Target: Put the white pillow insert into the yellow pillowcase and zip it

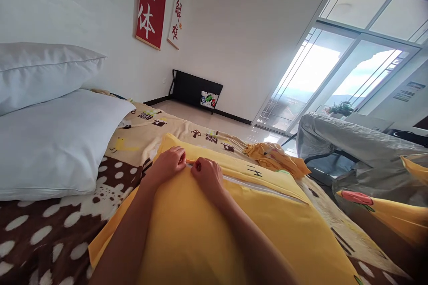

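A yellow pillowcase (281, 227), plump as if filled, lies on the bed in front of me. Along its far side runs a pale zipper line (267, 188), seen from my right hand out to the right end. My left hand (167, 163) is closed on the pillowcase fabric near its far left corner. Close beside it, my right hand (207, 177) is closed with curled fingers at the zipper seam. A small gap separates the two hands. Whether a zipper pull is between the fingers is hidden.
Two white pillows, an upper one (43, 69) and a lower one (60, 142), lie at left on the patterned blanket (117, 178). Crumpled yellow cloth (274, 158) rests near the bed's far edge. Plastic-covered furniture (351, 138) stands at right, with more yellow fabric (391, 209) nearby.
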{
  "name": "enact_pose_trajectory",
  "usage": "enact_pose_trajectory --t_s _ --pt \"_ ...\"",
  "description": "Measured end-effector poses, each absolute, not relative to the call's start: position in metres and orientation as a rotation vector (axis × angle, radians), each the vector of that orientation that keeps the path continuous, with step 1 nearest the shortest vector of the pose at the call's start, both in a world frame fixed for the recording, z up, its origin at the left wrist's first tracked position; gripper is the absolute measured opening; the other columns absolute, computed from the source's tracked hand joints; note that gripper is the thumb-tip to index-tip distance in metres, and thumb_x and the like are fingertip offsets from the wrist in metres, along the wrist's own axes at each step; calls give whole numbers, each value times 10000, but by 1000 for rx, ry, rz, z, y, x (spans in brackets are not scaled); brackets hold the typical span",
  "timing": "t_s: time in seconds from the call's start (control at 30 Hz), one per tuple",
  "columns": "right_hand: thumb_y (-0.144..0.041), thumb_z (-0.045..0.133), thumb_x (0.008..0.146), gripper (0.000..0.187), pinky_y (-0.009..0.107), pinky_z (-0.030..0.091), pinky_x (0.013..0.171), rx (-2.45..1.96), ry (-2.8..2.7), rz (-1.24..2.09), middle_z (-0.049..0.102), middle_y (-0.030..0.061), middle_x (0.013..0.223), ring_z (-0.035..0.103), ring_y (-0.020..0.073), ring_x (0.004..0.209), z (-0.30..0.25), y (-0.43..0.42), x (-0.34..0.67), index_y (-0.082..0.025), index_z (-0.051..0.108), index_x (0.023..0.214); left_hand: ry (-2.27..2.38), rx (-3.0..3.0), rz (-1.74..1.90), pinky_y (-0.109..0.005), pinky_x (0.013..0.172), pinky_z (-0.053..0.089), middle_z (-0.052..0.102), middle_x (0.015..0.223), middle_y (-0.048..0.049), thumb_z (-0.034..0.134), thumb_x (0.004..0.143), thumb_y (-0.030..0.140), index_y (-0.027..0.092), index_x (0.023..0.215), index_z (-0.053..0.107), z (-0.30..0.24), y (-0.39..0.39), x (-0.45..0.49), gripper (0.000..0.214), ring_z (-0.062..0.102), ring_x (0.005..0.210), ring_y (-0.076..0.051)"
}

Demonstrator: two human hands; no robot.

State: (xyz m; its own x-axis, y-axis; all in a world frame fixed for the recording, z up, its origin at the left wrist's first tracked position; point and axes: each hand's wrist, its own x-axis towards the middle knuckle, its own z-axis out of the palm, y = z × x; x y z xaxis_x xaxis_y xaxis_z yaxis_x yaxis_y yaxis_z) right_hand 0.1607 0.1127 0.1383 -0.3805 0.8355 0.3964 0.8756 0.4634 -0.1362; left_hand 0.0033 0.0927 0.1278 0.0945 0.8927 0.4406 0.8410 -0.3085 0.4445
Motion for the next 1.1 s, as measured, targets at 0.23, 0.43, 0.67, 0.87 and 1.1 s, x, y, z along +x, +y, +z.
enact_pose_trajectory --t_s 0.23,0.43,0.67,0.87,1.1 --pt "-173 517 862 141 290 378 711 -1277 -2460 -354 697 50 859 610 181 821 136 105 148 -199 655 876 1621 2321 1070 -344 811 398 591 869 -60 412 858 231 185 787 587 119 103 1 194 518 891 -209" --pt "-94 472 874 203 317 402 731 -868 -2559 -719 659 92 886 564 205 829 133 106 147 -148 665 906 1665 2079 1287 -312 717 386 576 775 -44 423 796 208 185 677 474 113 108 9 131 518 781 -186" --pt "-63 471 866 191 330 408 733 -804 -2547 -823 648 93 835 555 203 777 125 110 153 -127 640 929 1716 1972 1303 -300 673 379 613 755 -38 452 819 300 174 718 532 111 111 11 180 523 703 -168" --pt "-123 497 886 128 317 394 716 -924 -2519 -701 666 60 848 575 192 786 120 120 157 -169 610 921 1791 1951 1316 -300 657 356 594 749 -37 432 826 273 180 704 500 113 107 16 168 504 691 -167" --pt "-140 486 891 148 315 336 766 -955 -2414 -675 666 29 777 587 171 768 116 128 168 -190 588 795 1766 1967 1349 -283 651 351 584 742 -29 432 843 270 182 686 484 113 108 18 187 506 698 -160"
